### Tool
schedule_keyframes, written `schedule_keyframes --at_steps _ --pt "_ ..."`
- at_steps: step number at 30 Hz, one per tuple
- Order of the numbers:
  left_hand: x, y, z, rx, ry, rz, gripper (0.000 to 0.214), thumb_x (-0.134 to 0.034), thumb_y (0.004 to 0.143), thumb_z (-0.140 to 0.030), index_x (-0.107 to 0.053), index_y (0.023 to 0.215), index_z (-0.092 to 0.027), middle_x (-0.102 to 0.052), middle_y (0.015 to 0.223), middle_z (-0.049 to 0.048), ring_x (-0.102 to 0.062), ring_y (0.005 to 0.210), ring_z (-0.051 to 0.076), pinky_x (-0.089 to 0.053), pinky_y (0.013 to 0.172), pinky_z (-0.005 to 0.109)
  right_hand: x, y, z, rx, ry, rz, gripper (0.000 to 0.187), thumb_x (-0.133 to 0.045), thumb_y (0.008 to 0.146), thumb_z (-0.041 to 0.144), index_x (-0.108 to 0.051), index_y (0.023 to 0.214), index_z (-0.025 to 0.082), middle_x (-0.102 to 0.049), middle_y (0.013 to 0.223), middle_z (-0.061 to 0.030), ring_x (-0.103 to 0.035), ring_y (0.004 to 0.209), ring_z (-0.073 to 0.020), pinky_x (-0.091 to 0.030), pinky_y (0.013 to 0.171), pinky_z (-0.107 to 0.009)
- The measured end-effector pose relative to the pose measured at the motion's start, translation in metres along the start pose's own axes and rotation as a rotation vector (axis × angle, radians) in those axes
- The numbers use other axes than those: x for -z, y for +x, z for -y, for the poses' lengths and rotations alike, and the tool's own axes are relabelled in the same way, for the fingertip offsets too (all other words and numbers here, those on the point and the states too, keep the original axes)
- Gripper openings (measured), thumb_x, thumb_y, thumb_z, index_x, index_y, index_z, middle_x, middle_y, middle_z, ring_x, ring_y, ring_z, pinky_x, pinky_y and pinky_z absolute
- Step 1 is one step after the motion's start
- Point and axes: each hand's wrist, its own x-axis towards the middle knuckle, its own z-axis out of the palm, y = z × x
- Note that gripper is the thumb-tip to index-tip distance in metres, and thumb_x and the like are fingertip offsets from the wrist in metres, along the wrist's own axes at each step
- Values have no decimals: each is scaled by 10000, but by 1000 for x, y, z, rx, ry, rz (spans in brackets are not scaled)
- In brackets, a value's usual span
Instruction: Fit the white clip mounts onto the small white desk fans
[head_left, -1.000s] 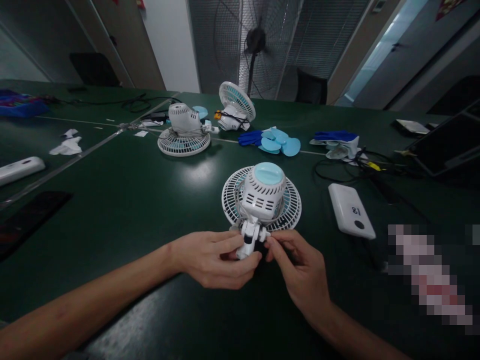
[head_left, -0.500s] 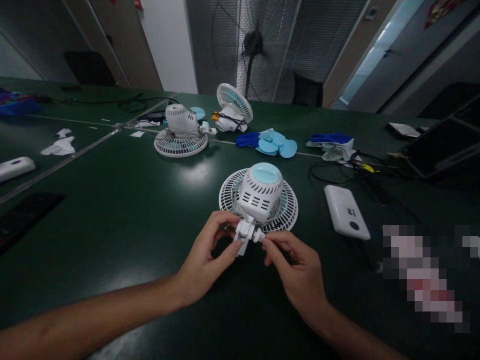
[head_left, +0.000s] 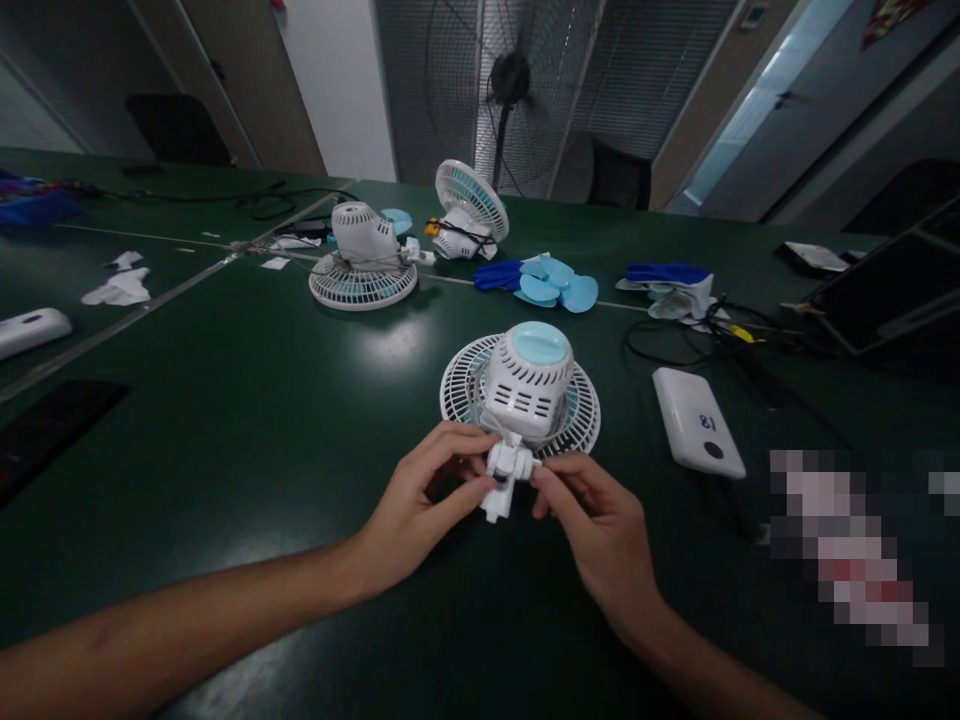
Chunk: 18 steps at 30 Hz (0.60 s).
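A small white fan lies grille-down in front of me, its motor housing (head_left: 531, 385) with a pale blue cap pointing up and its round grille (head_left: 459, 385) flat on the table. From the near side of the housing juts a white clip bracket (head_left: 510, 462). My left hand (head_left: 427, 490) pinches this bracket from the left between thumb and fingers. On the right, my right hand (head_left: 600, 515) has thumb and forefinger closed on the small knob (head_left: 529, 468) at the bracket's side. The fingertips partly cover both parts.
Beyond stand two more small fans, one grille-down (head_left: 364, 255) and one tilted (head_left: 469, 210). Blue fan blades (head_left: 555, 283) and blue-white gloves (head_left: 671, 285) lie behind. A white power bank (head_left: 697, 420) is at right, a dark phone (head_left: 60, 425) at left.
The bracket has swung slightly, its lower end now farther right and down. Both hands stay on it and have shifted a little right with the fan in view.
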Motion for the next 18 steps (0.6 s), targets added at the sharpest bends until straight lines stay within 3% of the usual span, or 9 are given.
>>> schedule_keyframes --at_steps 4,11,13,16,18 --pt "0 2 -1 -53 75 3 282 -697 982 -200 -673 1261 -241 -602 1245 74 -636 1111 189 -532 943 309 1 0 1 -49 -17 66 341 -565 1023 423 -688 787 211 -647 645 19 -617 620 -118 -470 612 -249" --pt "2 1 -1 -81 228 28 227 -678 994 -194 -658 1218 -227 -609 1237 66 -623 1126 184 -513 960 318 -2 1 2 -176 110 178 444 -509 1040 493 -657 755 186 -612 609 17 -522 471 -80 -386 465 -227" --pt "3 1 -2 -89 254 36 236 -675 994 -196 -645 1227 -224 -606 1239 68 -624 1110 182 -520 935 313 -2 -1 2 -167 107 144 375 -541 1031 471 -657 811 190 -622 645 16 -532 488 -79 -396 463 -218" --pt "2 2 -2 -107 276 27 250 -678 988 -192 -633 1233 -217 -610 1221 71 -627 1084 181 -532 888 298 -3 -5 1 -117 127 54 199 -632 988 410 -633 1047 221 -681 822 1 -582 543 -90 -413 444 -205" --pt "2 3 -3 -121 281 20 240 -676 987 -191 -633 1222 -209 -614 1214 75 -627 1086 187 -535 889 301 -3 -7 1 -69 138 43 231 -662 970 373 -597 1148 242 -679 866 2 -611 574 -103 -430 441 -205"
